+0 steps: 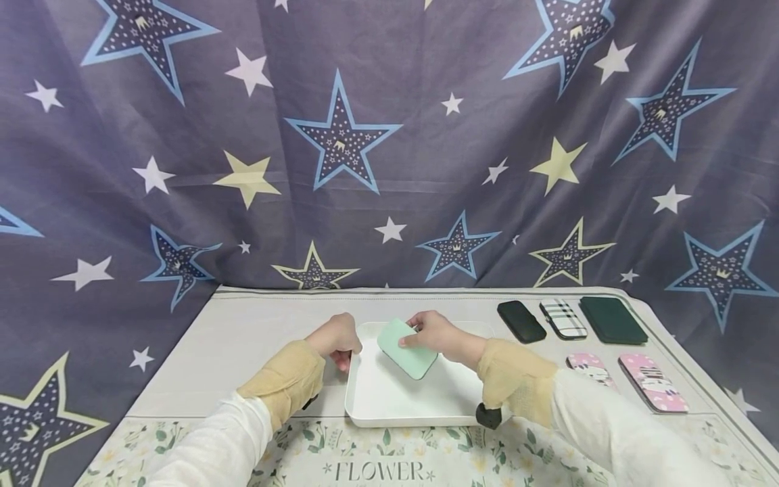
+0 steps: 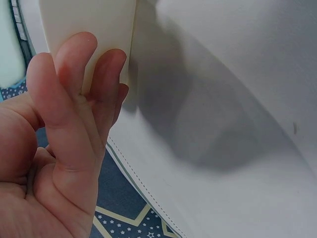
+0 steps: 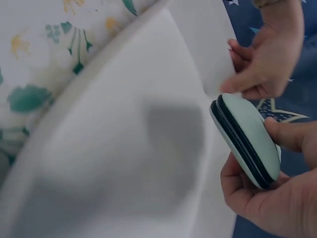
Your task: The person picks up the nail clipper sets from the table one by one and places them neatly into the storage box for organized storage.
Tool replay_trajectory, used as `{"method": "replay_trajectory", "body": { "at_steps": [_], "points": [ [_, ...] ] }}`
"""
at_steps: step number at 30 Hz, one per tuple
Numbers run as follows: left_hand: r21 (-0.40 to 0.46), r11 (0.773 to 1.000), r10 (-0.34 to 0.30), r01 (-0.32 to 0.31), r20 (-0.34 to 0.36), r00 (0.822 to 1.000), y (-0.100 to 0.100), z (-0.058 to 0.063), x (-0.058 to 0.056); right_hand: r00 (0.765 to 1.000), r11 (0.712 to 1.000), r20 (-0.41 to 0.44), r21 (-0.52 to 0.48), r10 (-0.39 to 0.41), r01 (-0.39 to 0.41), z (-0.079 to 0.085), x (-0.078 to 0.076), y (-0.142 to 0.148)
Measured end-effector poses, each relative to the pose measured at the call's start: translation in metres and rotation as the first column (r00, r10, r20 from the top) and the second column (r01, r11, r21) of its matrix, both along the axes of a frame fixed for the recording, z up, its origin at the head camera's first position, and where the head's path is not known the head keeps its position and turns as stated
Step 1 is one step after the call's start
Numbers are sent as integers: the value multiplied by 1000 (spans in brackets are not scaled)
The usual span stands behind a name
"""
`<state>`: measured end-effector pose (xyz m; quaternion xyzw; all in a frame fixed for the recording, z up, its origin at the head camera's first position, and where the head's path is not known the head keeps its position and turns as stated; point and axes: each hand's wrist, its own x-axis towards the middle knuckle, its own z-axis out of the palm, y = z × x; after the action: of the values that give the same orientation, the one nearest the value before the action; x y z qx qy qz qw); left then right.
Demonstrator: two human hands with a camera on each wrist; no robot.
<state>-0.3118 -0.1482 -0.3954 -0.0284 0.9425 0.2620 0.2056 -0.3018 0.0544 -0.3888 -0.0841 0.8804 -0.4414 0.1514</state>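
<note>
A shallow white tray [image 1: 371, 406] lies in the middle of the table. At its left side my left hand [image 1: 337, 338] grips the rim; the left wrist view shows the fingers [image 2: 69, 119] against the tray's outer wall. Over the tray, my right hand [image 1: 439, 336] holds a small mint-green case [image 1: 409, 355], tilted. In the right wrist view the case [image 3: 257, 139] has rounded corners and a dark seam along its edge. The thumb lies on one face, with the other fingers behind and underneath.
At the right stand a black case [image 1: 521, 321], a plaid case [image 1: 563, 319], a dark green case [image 1: 613, 320] and two pink patterned cases, one [image 1: 656, 382] farther right. A floral cloth marked FLOWER [image 1: 380, 470] covers the near edge. A star-patterned curtain [image 1: 414, 155] hangs behind.
</note>
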Motion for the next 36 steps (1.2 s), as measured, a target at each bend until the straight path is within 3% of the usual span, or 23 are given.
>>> {"method": "replay_trajectory", "body": {
  "at_steps": [7, 11, 23, 31, 36],
  "points": [
    [-8, 1000, 0, 0, -3, 1000, 0, 0, -1, 994, 993, 72, -76, -80, 85, -19, 2, -16],
    [-30, 999, -13, 12, -22, 1000, 0, 1, -1, 991, 988, 100, -120, -87, 99, -26, 2, -24],
    [-4, 1000, -3, 3, 10, 1000, -1, -1, -3, 977, 963, 188, -230, -97, 140, -37, 6, -42],
    [2, 1000, -1, 1, 17, 1000, -1, -1, -1, 974, 941, 204, -300, -96, 156, -43, 11, -51],
    [-4, 1000, -5, 5, 14, 1000, 0, 1, -2, 980, 956, 168, -254, -106, 147, -42, 11, -51]
  ]
}}
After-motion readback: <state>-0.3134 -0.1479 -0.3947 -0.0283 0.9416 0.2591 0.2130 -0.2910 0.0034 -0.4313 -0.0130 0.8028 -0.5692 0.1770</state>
